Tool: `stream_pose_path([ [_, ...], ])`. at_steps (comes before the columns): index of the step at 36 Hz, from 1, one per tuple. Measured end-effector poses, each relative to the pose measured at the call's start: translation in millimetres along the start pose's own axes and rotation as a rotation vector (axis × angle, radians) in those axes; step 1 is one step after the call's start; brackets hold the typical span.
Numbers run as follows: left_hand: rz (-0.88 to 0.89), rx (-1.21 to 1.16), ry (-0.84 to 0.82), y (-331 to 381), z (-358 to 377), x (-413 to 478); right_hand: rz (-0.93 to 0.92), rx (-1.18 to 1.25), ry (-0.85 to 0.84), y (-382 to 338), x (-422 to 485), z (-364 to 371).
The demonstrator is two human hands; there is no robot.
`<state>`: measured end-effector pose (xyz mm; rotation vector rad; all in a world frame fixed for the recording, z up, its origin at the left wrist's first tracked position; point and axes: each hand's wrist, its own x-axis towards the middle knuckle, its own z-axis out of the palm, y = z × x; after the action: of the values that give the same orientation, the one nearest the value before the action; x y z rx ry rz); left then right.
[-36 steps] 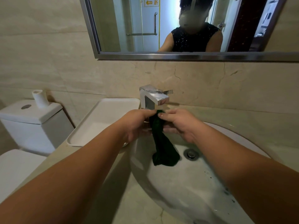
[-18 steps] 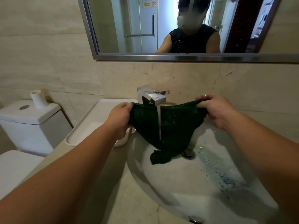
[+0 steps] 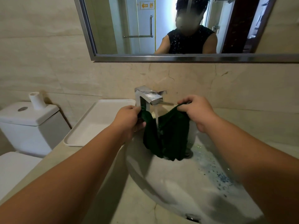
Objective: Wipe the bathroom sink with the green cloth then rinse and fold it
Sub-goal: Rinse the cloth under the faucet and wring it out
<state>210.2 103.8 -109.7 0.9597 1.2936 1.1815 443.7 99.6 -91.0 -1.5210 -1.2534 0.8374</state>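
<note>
1. Your left hand [image 3: 127,118] is up at the left side of the faucet [image 3: 148,96]. The fingers are curled tight round one top corner of the green cloth [image 3: 169,136], knuckles toward you, and the forearm reaches in from the lower left.
2. Your right hand [image 3: 197,110] sits a touch higher, to the right of the spout. Fingers and thumb clamp the other top corner, the wrist dips, and the forearm comes in from the lower right.
3. The hands are apart, and the cloth sags between them in a deep V over the sink [image 3: 178,183]. Its bottom end is down at the basin floor; I can't tell whether it touches.
4. Water [image 3: 156,117] runs straight down from the spout onto the middle of the cloth, between your two hands.
5. The drain [image 3: 188,153] is just behind the cloth's lower right end and mostly hidden by it. Blue-green specks [image 3: 221,178] are scattered on the basin's right slope, beside your right forearm.
6. On your left, a white tray [image 3: 97,123] lies on the counter [image 3: 137,207] just beside your left hand, with your wrist covering its near right corner. Past it stands the toilet tank [image 3: 27,120], with a white tube [image 3: 36,101] upright on its lid.
7. Now the edges. The faucet body is right against your left fingers, and the tiled wall [image 3: 48,70] rises just behind it. The mirror frame [image 3: 178,59] runs well above both hands.
8. The open room is toward you, over the wide front of the basin and between your forearms.
</note>
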Motion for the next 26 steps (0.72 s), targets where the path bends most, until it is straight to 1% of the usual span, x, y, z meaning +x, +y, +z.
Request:
stream_pose_path([
  [4,-0.014,-0.007,-0.076,-4.8,9.4,-2.4,0.084,0.162,-0.063,-7.9,-9.0,25.7],
  [6,-0.003,0.003,-0.136,-7.8,13.4,-2.3,0.142,0.307,-0.147,-12.9,-13.7,36.3],
  [9,0.004,0.029,-0.239,-10.1,17.3,-2.2,0.207,0.537,-0.317,-20.3,-23.7,46.1],
  [12,0.012,0.044,-0.333,-10.7,15.0,-1.8,0.252,0.634,-0.422,-22.2,-28.6,43.0],
  [14,0.026,0.035,-0.358,-13.1,13.4,-0.8,0.255,0.645,-0.507,-25.5,-31.7,37.3],
  [15,0.028,0.032,-0.342,-15.0,13.5,0.5,0.247,0.616,-0.530,-27.3,-33.0,35.0],
  [17,0.039,0.044,-0.294,-17.7,15.1,3.0,0.215,0.487,-0.497,-26.4,-30.7,33.1],
  [21,0.061,0.048,-0.257,-19.0,19.0,4.0,0.081,0.114,-0.261,-16.2,-18.0,27.5],
  [23,0.043,-0.016,-0.277,-18.2,20.2,3.8,0.039,-0.010,-0.200,-4.3,-11.7,25.2],
  [25,0.017,-0.105,-0.299,-16.9,21.1,2.3,0.078,-0.091,-0.293,8.0,-10.5,27.5],
  [26,0.004,-0.148,-0.306,-16.5,21.2,2.1,0.129,-0.077,-0.355,13.7,-10.8,30.0],
])
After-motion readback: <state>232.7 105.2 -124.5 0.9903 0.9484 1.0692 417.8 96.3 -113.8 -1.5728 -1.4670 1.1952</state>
